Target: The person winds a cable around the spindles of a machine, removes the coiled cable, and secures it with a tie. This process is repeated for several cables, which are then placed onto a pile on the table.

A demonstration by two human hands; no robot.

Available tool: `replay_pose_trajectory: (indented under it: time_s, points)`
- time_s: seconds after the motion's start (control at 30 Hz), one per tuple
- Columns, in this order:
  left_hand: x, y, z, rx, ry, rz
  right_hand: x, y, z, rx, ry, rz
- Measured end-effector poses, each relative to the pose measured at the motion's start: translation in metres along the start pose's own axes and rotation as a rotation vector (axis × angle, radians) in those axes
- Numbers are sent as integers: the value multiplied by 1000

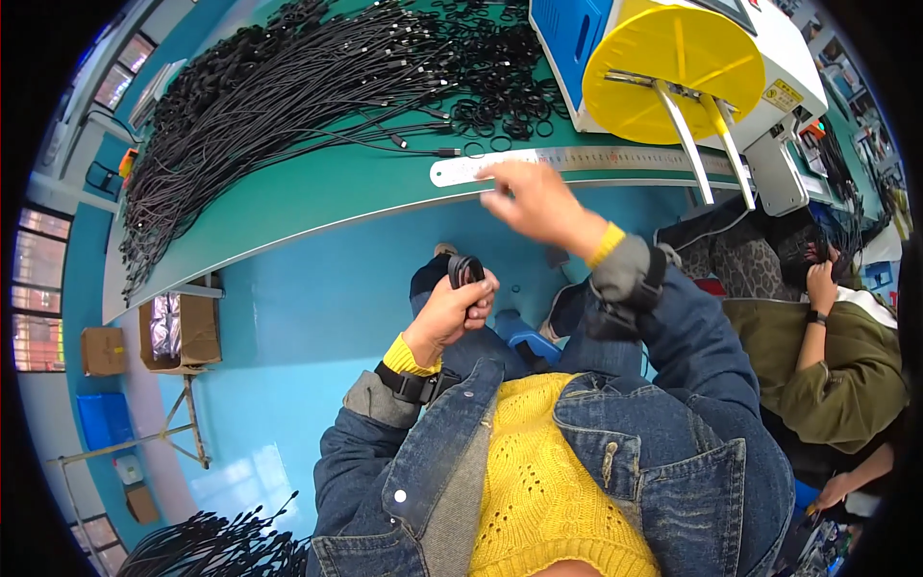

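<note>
the left hand [450, 313] is closed around a coiled black cable [464, 270], the fingers folded in and the thumb on its near side; the loops stand up out of the top of the fist, above the person's lap and well apart from the green tabletop [336, 183]. the right hand [540, 202] is up at the near edge of that top, its thumb and forefinger a little apart with nothing visible between them. its forefinger lies over the steel ruler [630, 157], near the rounded end with the hole, though whether it touches the metal i cannot tell. just beyond that end, a black cable plug [448, 152] points right, and small black rings [505, 104] are scattered past it. a big heap of black cables [250, 125] covers the left of the top. right of the rings stands a machine with a yellow disc [663, 67], two metal prongs [685, 144] jutting from it toward the person.
</note>
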State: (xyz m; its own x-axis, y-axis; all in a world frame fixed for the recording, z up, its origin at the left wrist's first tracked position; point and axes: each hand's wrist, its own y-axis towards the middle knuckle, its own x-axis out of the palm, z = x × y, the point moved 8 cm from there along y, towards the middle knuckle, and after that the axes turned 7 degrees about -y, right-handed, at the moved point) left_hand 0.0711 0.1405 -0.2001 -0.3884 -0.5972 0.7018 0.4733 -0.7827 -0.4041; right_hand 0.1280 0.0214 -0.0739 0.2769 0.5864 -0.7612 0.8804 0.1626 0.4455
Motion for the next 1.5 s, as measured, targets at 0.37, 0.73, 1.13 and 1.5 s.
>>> replay_pose_trajectory:
  time_s: [0.37, 0.73, 1.13, 1.5]
  points:
    - [20, -10, 60, 403, -20, 116, 23, 1, 30, 478, 686, -177]
    - [29, 19, 16, 256, 366, 138, 15, -134, -15, 665, 1388, -178]
    - [62, 13, -11, -70, 472, -89, -25, -110, 15, 445, 687, -434]
    - [63, 2, 2, 41, 289, 17, 25, -128, 3, 527, 1074, -356]
